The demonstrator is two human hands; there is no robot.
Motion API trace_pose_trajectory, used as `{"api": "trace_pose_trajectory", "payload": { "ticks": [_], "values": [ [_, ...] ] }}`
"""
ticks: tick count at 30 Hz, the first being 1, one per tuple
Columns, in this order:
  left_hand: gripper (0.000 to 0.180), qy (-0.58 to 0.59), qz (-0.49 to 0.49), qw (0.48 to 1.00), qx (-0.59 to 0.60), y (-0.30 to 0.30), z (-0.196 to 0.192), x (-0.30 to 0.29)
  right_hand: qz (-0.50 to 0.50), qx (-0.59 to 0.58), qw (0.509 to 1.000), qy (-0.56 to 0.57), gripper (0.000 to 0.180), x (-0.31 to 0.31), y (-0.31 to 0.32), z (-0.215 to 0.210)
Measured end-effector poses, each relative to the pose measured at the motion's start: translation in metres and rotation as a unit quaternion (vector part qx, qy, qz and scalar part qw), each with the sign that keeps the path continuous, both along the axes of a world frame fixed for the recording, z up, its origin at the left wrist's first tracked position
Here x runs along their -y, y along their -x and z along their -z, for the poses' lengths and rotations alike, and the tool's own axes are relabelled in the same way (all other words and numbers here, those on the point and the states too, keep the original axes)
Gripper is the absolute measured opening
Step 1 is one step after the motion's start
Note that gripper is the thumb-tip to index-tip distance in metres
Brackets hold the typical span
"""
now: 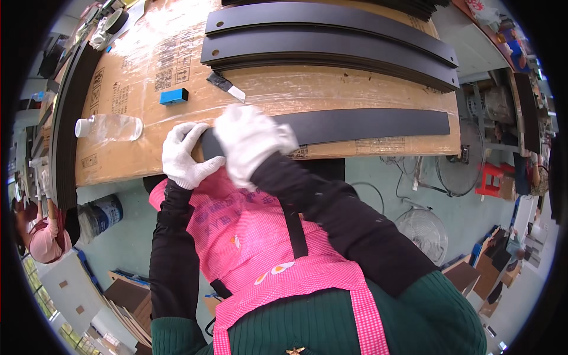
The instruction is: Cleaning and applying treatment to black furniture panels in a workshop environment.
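Two white-gloved hands meet at the left end of a long black strip (355, 125) that lies along the near edge of the table (331, 89). The left hand (186, 155) curls its fingers over the strip's rounded end, clamped on it right where the table edge drops away toward the person's pink apron (260, 248). The right hand (251, 141) lies just beside it, palm down on the strip and pressing flat, blurred, so its fingers cannot be told apart. From the hands the strip runs rightward, hugging the near table edge almost to the right corner, with only a thin band of brown cardboard surface between strip and edge. Beyond the strip, farther from the person, lies an open stretch of cardboard, then a stack of longer black strips (331, 44) spanning most of the table's width. Near the strip's left end, just past the hands, a small utility knife (226, 86) lies tilted, and left of that a blue block (174, 96). Farther left of the strip's end a clear plastic bottle (109, 127) lies on its side, close to the near edge. More dark strips (65, 136) line the table's left edge. Below the strip's right end, off the table, fans (423, 234) stand on the green floor.
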State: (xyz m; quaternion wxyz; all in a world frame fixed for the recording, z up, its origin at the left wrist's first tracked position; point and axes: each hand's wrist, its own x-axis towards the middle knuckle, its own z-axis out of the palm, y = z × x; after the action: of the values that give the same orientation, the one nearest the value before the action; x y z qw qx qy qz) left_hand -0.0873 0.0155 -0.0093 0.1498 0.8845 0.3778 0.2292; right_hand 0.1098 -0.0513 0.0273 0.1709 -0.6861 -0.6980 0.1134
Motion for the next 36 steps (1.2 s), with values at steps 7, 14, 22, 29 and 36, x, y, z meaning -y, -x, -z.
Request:
{"api": "trace_pose_trajectory", "payload": {
  "ticks": [7, 14, 22, 29, 36],
  "values": [
    [0.089, 0.026, 0.037, 0.999, -0.008, 0.012, -0.009, -0.007, -0.127, 0.082, 0.975, -0.163, 0.051, 0.019, -0.065, 0.01],
    [0.094, 0.032, 0.031, 0.999, 0.022, 0.01, -0.005, -0.009, 0.324, 0.135, 0.935, -0.053, 0.033, 0.096, -0.228, 0.039],
    [0.091, 0.044, 0.027, 0.998, 0.039, 0.011, 0.004, -0.012, -0.066, 0.027, 0.997, 0.024, 0.036, -0.01, 0.014, 0.003],
    [0.087, 0.028, 0.052, 0.998, 0.03, 0.017, 0.0, -0.012, -0.247, -0.132, 0.959, -0.048, 0.017, 0.0, -0.017, 0.003],
    [0.085, 0.033, 0.055, 0.997, 0.032, 0.01, -0.001, -0.015, -0.158, 0.052, 0.985, -0.047, 0.025, -0.019, 0.007, 0.014]
  ]
}}
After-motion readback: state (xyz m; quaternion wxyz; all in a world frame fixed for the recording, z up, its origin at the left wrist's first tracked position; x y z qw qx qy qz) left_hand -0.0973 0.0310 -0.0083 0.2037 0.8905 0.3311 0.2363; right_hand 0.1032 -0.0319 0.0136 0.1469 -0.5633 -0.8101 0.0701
